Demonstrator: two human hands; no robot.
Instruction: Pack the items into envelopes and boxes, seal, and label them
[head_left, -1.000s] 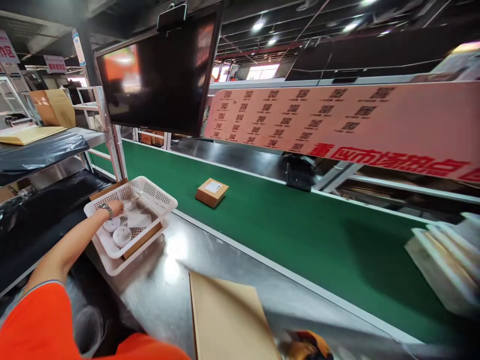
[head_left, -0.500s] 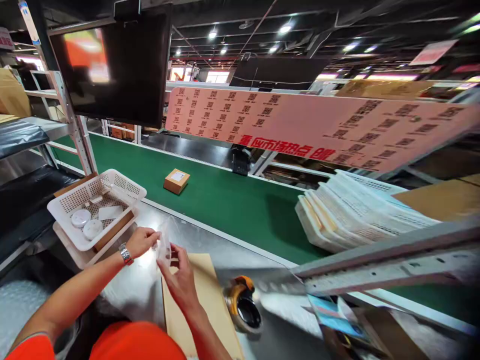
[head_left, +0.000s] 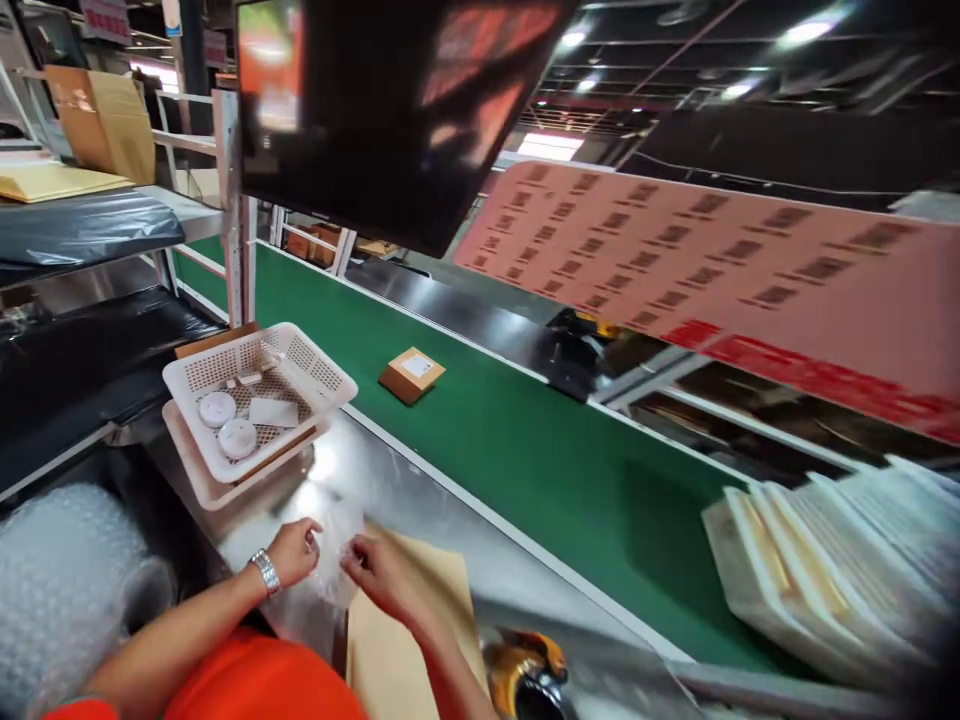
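Note:
My left hand (head_left: 295, 551), with a metal watch on its wrist, and my right hand (head_left: 377, 574) both pinch a clear plastic bag (head_left: 335, 553) just above the shiny metal worktop (head_left: 390, 485). The bag's contents cannot be made out. Under my right hand lies a flat brown cardboard sheet (head_left: 405, 640). A white perforated basket (head_left: 259, 395), stacked on a second one, stands to the upper left of my hands and holds two round white devices (head_left: 226, 424) and a white card.
A green conveyor belt (head_left: 525, 440) runs past the worktop carrying a small brown box (head_left: 411, 374). White baskets (head_left: 840, 565) are stacked at the right. A roll of bubble wrap (head_left: 64, 580) is at lower left, a tape dispenser (head_left: 525, 665) at the bottom, a dark monitor (head_left: 390, 110) overhead.
My left hand left the white basket and came back to the worktop, where both hands now hold the clear bag low over it. The view swung right, then back left.

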